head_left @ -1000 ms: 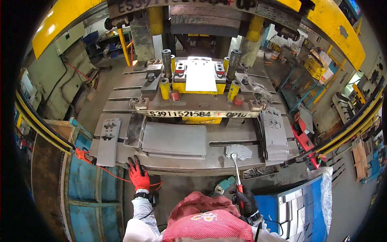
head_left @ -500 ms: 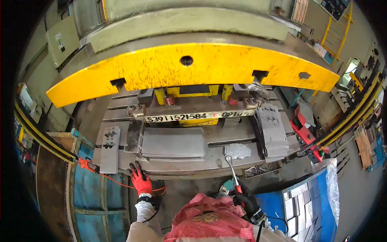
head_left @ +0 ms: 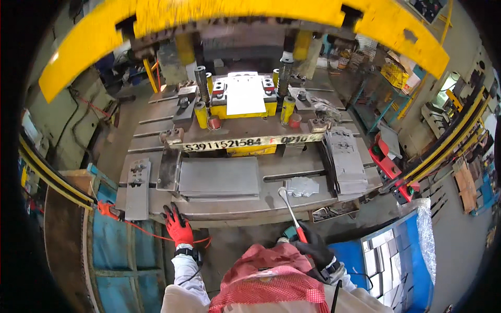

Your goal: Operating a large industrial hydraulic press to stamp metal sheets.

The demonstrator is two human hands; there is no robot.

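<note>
My left hand (head_left: 177,227), in a red and black glove, rests with fingers spread on the front edge of the steel press table (head_left: 229,208). My right hand (head_left: 313,245), in a dark glove, grips a slim rod tool with a red handle (head_left: 290,213). The tool's pale tip lies on the table beside a small stamped metal piece (head_left: 302,185). A flat grey sheet (head_left: 219,177) lies in front of me. Farther back a white sheet blank (head_left: 245,95) sits on the yellow die (head_left: 245,108). The yellow press ram (head_left: 235,21) hangs raised above it.
A stack of stamped plates (head_left: 345,159) stands at the table's right, and narrow plates (head_left: 138,188) lie at its left. A blue bin (head_left: 386,261) with cut pieces is at my lower right, a blue crate (head_left: 117,255) at my lower left. Red cable trails below the table.
The yellow ram has risen from over the die, which shows the white blank again. My hands stay about where they were.
</note>
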